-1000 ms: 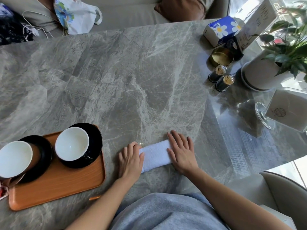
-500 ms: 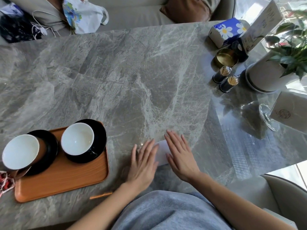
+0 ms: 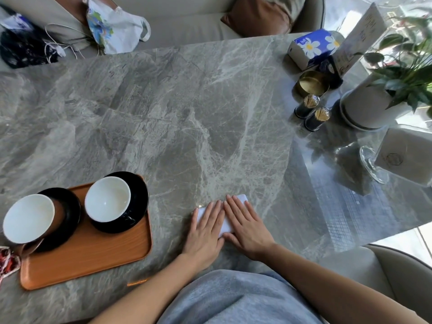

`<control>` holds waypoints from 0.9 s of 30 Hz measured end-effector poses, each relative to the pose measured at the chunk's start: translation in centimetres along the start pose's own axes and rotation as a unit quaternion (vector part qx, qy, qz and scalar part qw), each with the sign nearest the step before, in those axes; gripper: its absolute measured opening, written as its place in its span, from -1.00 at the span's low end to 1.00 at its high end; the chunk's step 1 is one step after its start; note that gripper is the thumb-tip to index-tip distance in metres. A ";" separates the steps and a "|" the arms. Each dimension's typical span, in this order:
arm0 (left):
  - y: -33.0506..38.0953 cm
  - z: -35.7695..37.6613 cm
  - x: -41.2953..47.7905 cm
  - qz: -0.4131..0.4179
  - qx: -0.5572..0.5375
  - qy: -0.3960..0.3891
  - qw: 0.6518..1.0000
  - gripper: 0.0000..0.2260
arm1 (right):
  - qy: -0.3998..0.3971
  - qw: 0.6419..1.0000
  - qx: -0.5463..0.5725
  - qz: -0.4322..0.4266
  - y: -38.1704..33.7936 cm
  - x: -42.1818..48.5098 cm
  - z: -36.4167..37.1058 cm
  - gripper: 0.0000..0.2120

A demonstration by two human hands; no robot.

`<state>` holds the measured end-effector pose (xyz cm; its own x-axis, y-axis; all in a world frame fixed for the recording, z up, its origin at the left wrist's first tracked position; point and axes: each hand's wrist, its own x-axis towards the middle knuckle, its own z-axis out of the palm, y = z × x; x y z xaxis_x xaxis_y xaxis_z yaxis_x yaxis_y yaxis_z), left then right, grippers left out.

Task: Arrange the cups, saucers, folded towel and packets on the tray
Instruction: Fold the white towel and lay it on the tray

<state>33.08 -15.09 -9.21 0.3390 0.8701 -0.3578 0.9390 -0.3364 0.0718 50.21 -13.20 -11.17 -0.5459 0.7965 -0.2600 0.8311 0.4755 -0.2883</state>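
A white folded towel (image 3: 240,198) lies on the marble table near its front edge, mostly covered by my hands. My left hand (image 3: 207,230) and my right hand (image 3: 245,226) press flat on it side by side, fingers extended. To the left sits an orange tray (image 3: 93,256) holding two white cups, a near one (image 3: 107,198) and a far-left one (image 3: 28,218), each on a black saucer (image 3: 140,195). A red patterned packet (image 3: 7,260) lies at the tray's left edge.
At the far right stand a potted plant (image 3: 371,108), two small dark shakers (image 3: 313,112), a gold tin (image 3: 312,84), a tissue box (image 3: 311,47), a menu card and a glass stand. A sofa with bags runs along the far side.
The towel was stretched out sideways between my hands; both hands have come together on top of it, and it now shows as a shorter, folded piece under my flat palms.
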 end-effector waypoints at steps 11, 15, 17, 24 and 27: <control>-0.7 -0.7 -1.0 0.028 -0.084 0.058 0.994 -0.43 | 0.004 0.998 0.066 0.023 -0.8 -0.1 -1.6 -0.30; -1.6 -1.0 -3.4 -0.038 -0.332 0.153 0.930 -0.45 | 0.109 0.983 0.140 0.047 -2.2 0.0 -3.2 -0.54; -1.9 -1.0 -4.0 -0.078 -0.387 0.175 0.902 -0.48 | 0.122 0.969 0.200 0.076 -2.7 -0.2 -2.9 -0.62; -0.9 -1.0 -2.9 -0.256 -0.604 0.001 0.755 -0.52 | 0.095 0.962 0.236 0.095 -1.5 -0.2 -1.7 -0.79; -0.5 -1.4 -2.2 -0.294 -0.637 -0.001 0.713 -0.54 | 0.095 0.956 0.261 0.092 -1.5 -0.1 -1.6 -0.82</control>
<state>32.00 -16.30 -7.15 -0.1335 0.7256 -0.6751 0.2106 0.6864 0.6961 49.19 -13.42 -9.19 -0.3251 0.9259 -0.1924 0.7178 0.1091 -0.6876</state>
